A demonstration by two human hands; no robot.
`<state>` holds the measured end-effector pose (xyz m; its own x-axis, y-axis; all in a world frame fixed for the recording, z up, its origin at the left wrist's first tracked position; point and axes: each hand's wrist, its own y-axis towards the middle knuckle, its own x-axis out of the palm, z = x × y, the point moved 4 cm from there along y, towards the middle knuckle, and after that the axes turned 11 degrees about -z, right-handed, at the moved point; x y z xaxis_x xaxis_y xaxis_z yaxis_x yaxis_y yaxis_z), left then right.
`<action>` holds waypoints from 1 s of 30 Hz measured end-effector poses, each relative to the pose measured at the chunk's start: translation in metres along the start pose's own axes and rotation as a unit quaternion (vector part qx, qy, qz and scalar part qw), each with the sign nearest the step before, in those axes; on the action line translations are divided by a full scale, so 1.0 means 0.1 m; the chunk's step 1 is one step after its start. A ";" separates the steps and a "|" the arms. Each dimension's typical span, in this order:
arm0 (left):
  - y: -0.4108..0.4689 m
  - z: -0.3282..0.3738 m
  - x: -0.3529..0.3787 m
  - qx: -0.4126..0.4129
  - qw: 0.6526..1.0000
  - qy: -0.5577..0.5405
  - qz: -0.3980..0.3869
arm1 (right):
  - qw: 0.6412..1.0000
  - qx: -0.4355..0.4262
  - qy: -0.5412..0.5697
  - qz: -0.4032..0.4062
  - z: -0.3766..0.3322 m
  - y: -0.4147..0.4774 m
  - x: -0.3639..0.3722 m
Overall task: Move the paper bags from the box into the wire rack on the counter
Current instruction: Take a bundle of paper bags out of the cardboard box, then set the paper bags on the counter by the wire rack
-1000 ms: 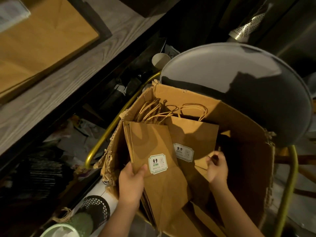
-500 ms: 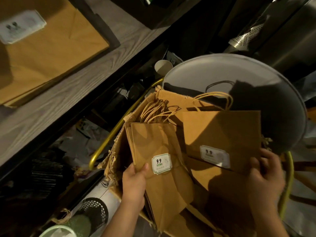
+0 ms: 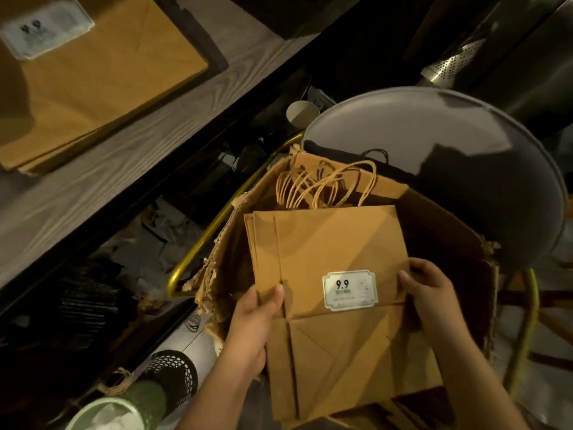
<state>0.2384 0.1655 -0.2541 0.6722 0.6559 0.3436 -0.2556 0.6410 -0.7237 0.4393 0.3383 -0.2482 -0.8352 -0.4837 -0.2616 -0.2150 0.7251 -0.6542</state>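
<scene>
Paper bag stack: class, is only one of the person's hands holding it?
No: the left hand grips the left edge of the paper bag stack and the right hand grips its right edge.

Dim, warm light. A wood-grain counter [image 3: 124,169] runs diagonally across the upper left, with a dark, cluttered space [image 3: 102,274] below its edge. A round grey top [image 3: 434,156] fills the right, with yellow metal tubing [image 3: 198,252] curving beside it. A perforated steel cylinder [image 3: 449,65] shines at the upper right, and a black mesh bin [image 3: 173,370] sits at the lower left.
</scene>
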 end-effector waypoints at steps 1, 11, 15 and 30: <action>0.00 0.01 0.00 0.008 1.000 0.020 -0.008 | 1.000 0.006 0.010 0.002 0.03 0.02 0.05; -0.13 0.17 0.03 0.043 0.997 0.063 -0.033 | 0.990 0.037 0.090 -0.103 0.13 -0.15 0.27; -0.28 0.31 0.15 0.026 0.998 0.029 -0.053 | 0.987 0.051 0.078 -0.127 -0.01 -0.29 0.19; -1.38 1.57 0.39 0.155 0.986 -0.048 -0.030 | 0.947 -0.179 -0.003 -0.266 -1.74 -1.27 0.06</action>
<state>0.1910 0.1654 -0.0469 0.6282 0.6374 0.4463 -0.4268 0.7618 -0.4873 0.3733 0.3284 -0.0436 -0.5577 -0.8294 0.0322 -0.7632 0.4972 -0.4127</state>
